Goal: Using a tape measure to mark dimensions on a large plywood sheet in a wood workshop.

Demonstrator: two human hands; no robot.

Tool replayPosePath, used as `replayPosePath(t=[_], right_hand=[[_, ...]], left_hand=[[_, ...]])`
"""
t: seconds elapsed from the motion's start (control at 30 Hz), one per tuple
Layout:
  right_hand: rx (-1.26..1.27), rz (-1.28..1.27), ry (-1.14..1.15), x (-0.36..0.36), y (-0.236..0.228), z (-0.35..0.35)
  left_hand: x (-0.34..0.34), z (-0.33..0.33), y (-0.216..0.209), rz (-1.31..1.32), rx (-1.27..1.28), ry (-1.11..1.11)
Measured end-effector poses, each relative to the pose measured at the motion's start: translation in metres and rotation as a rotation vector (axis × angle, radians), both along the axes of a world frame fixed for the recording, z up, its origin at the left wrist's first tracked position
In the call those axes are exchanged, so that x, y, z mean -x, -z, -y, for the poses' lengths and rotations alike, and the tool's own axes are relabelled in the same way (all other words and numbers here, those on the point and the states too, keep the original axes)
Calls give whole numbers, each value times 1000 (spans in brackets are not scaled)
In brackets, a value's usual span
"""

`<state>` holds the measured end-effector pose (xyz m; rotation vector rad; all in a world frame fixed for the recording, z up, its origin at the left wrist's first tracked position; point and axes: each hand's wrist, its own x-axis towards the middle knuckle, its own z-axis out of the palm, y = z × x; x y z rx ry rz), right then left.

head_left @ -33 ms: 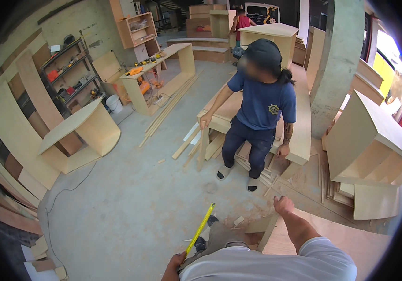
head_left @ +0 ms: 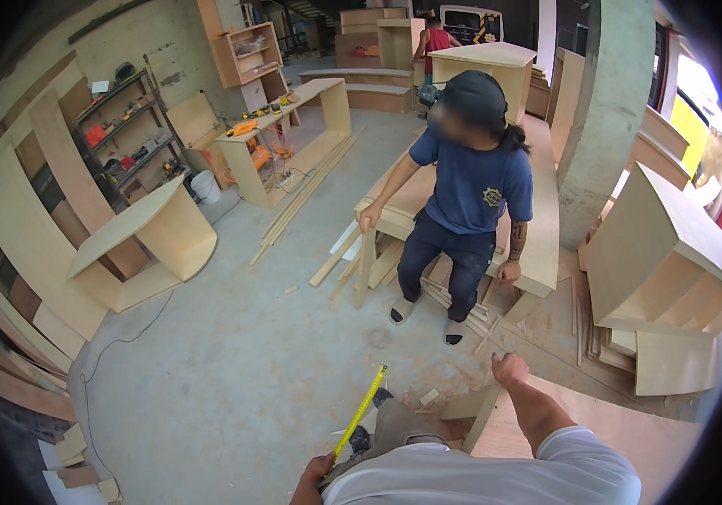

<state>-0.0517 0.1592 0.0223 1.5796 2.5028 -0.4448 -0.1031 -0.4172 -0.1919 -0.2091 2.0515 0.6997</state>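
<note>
Far left: dark cable (head_left: 83, 379) strewn across grey floor (head_left: 226, 370). In left hand (head_left: 321, 465), fingers closed, yellow tape measure (head_left: 364, 406) is gripped; blade extended obliquely up and right. Right hand (head_left: 510, 369) seen at corner of pale wooden panel (head_left: 597, 433), fingers curled; whether anything is held cannot be told.

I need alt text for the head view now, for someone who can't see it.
A person's left hand holds an extended yellow tape measure while the right hand is at the corner of a wooden panel. Ahead, a co-worker in a blue T-shirt sits or leans against pale wooden furniture; an unpainted wooden box stands at right.
</note>
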Motion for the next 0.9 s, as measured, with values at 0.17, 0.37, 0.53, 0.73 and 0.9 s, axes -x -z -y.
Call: replayPosePath(t=[0.17, 0.37, 0.53, 0.73, 0.9], right_hand=[[9, 5, 5, 1, -3, 2], [-11, 8, 0, 1, 0, 1], [-8, 13, -8, 1, 0, 2], [-10, 18, -1, 0, 2, 0], [9, 8, -15, 4, -7, 5]], left_hand=[[0, 2, 1, -5, -18, 5], [0, 1, 1, -36, 27, 53], [-1, 4, 5, -69, 22, 122], [1, 0, 2, -100, 47, 223], [7, 9, 14, -223, 18, 809]])
